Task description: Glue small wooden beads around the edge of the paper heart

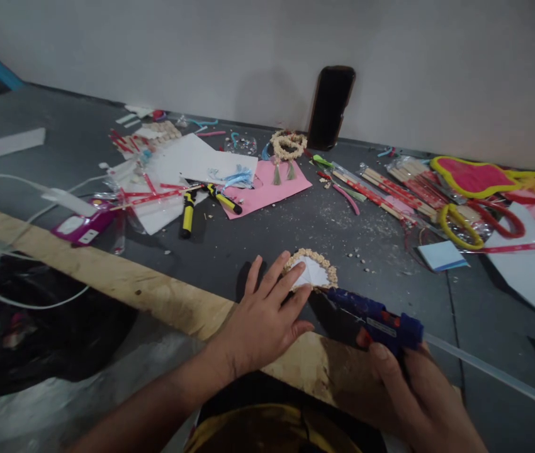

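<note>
White disc (309,270), bumpy tan rim (332,273), under open left hand (262,324), right hand (421,390) clamped round blue glue gun (381,319)

White, beige-rimmed paper disc (313,272) partly hidden by left hand (260,321), clear plastic rod (494,370) cut off at four o'clock

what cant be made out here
Head view:
blue plastic glue gun: label text too small
whether its tip touches the beige-beaded white disc: too small, dark
right hand: some fingers hidden behind its palm
clear glue stick: far end cut off by right edge
black plastic bag: inside hidden by folds
</note>
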`<action>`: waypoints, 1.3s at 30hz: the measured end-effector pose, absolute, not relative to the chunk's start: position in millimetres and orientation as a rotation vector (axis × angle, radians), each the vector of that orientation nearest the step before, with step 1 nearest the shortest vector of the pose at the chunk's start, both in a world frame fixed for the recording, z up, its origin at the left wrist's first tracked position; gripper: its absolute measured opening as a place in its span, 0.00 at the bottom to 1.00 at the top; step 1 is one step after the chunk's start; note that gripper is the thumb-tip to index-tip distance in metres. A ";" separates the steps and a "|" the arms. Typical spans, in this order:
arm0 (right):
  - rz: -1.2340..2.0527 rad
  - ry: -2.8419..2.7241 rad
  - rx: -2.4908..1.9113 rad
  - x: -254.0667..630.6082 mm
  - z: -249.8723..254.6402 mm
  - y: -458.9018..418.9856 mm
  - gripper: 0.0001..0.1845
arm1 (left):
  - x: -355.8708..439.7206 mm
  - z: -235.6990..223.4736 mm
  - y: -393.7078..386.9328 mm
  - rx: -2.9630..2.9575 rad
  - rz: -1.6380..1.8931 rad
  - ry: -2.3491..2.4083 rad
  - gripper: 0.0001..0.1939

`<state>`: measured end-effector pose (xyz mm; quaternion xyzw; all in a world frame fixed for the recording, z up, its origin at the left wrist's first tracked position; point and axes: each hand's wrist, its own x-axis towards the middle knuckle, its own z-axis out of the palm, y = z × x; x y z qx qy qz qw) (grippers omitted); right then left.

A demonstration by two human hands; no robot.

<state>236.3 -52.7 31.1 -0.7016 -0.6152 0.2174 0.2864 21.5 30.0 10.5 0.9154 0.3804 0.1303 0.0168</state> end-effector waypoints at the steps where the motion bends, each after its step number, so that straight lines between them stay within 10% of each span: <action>1: 0.587 -1.636 -1.875 235.3 31.6 -52.8 0.17 | 21.5 10.8 29.9 2.836 0.405 1.180 0.24; 39: 0.732 -1.439 -1.901 240.5 27.7 -63.5 0.18 | 38.3 15.9 64.4 2.563 0.580 1.039 0.07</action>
